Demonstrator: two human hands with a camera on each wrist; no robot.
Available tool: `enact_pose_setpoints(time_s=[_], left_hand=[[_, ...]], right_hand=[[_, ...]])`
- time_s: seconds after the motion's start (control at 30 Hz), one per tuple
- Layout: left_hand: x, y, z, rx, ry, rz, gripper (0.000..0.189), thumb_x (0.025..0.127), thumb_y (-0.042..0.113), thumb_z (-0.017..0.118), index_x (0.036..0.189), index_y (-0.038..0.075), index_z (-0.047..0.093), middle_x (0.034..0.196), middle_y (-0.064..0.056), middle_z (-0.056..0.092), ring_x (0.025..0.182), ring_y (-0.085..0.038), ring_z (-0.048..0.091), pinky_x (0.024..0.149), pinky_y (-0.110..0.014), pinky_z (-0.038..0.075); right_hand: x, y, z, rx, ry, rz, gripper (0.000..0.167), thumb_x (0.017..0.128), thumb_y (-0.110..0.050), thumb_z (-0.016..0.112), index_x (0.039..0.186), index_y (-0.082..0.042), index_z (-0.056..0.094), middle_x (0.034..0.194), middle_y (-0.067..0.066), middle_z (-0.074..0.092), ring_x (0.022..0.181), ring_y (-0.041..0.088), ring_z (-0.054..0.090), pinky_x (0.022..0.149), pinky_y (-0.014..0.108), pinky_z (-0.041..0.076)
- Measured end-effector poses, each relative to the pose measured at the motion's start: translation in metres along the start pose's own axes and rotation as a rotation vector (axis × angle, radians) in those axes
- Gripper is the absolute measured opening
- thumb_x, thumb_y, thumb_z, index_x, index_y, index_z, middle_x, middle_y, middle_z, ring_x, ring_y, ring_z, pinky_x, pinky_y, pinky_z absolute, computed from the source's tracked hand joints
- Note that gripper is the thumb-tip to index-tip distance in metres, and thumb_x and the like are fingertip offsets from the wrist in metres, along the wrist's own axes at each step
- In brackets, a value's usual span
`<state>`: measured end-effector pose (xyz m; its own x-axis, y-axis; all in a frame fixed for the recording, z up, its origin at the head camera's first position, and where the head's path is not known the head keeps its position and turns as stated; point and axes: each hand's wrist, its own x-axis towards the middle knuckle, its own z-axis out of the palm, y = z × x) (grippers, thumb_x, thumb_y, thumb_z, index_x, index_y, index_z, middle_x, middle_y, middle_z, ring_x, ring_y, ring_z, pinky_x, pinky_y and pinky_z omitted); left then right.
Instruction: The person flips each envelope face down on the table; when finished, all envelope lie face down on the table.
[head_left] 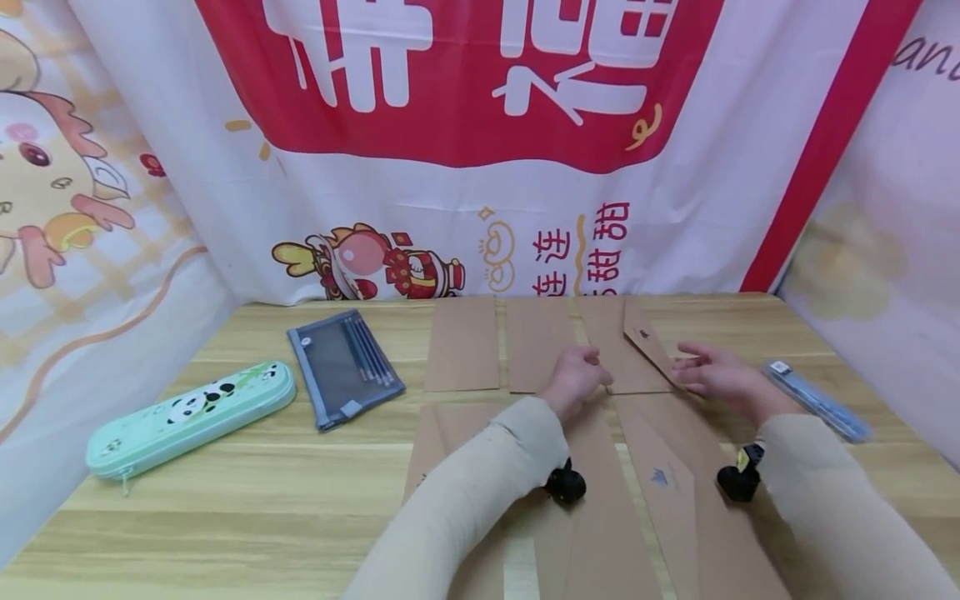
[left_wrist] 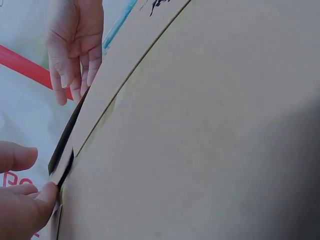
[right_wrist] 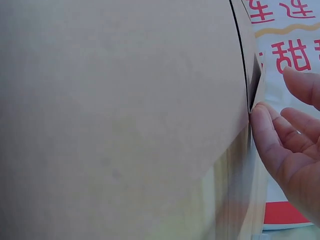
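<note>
A brown kraft-paper folder with a slanted flap [head_left: 645, 336] lies in the back row at the right; the flap stands partly raised. My right hand [head_left: 708, 379] is at the flap's right edge. In the right wrist view, its fingertips [right_wrist: 260, 112] touch the paper edge while the thumb stays apart. My left hand [head_left: 577, 379] is near the folder's lower left corner. In the left wrist view, its fingers [left_wrist: 42, 200] touch a brown paper edge, with the thumb away from them.
More brown folders lie in two rows: back ones [head_left: 462, 346] and front ones [head_left: 720, 450] under my forearms. To the left are a mesh zip pouch [head_left: 330, 367] with pencils and a green panda pencil case [head_left: 195, 417]. A slim blue packet [head_left: 817, 400] lies at right.
</note>
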<state>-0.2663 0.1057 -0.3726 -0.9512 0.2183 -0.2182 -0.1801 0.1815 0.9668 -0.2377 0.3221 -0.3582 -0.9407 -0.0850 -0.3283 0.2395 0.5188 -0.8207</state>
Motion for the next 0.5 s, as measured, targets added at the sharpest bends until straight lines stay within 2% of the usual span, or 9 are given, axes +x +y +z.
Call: enact_pose_setpoints(time_s=[0.13, 0.27, 0.37, 0.5], left_hand=[[-0.001, -0.001, -0.004, -0.039, 0.010, 0.028, 0.053, 0.076, -0.009, 0.064, 0.127, 0.001, 0.053, 0.121, -0.012, 0.059, 0.113, -0.025, 0.054, 0.096, -0.035, 0.045], [-0.001, -0.001, -0.009, -0.092, 0.033, 0.057, 0.052, 0.077, -0.011, 0.061, 0.127, 0.000, 0.052, 0.121, -0.012, 0.059, 0.113, -0.024, 0.055, 0.096, -0.034, 0.045], [0.000, -0.001, -0.013, -0.122, 0.043, 0.099, 0.055, 0.076, -0.014, 0.059, 0.128, 0.000, 0.051, 0.120, -0.013, 0.060, 0.111, -0.022, 0.056, 0.094, -0.031, 0.047], [0.001, 0.000, -0.021, -0.114, 0.070, 0.178, 0.056, 0.073, -0.016, 0.059, 0.127, -0.001, 0.052, 0.115, -0.011, 0.061, 0.105, -0.019, 0.057, 0.088, -0.025, 0.050]], right_hand=[[0.002, -0.004, -0.001, -0.008, -0.016, -0.001, 0.075, 0.094, -0.021, 0.052, 0.147, -0.001, 0.003, 0.138, 0.030, 0.033, 0.127, 0.041, 0.036, 0.105, 0.052, 0.033], [0.004, -0.010, 0.001, 0.000, -0.042, -0.001, 0.073, 0.094, -0.018, 0.052, 0.148, -0.001, 0.006, 0.135, 0.029, 0.038, 0.121, 0.035, 0.044, 0.102, 0.046, 0.039], [0.007, -0.016, 0.005, 0.019, -0.069, -0.014, 0.071, 0.094, -0.013, 0.052, 0.147, 0.002, 0.007, 0.132, 0.029, 0.039, 0.115, 0.028, 0.049, 0.098, 0.039, 0.044], [0.011, -0.024, 0.014, 0.043, -0.108, -0.059, 0.069, 0.093, -0.006, 0.050, 0.145, 0.006, 0.006, 0.129, 0.029, 0.041, 0.106, 0.018, 0.052, 0.096, 0.035, 0.046]])
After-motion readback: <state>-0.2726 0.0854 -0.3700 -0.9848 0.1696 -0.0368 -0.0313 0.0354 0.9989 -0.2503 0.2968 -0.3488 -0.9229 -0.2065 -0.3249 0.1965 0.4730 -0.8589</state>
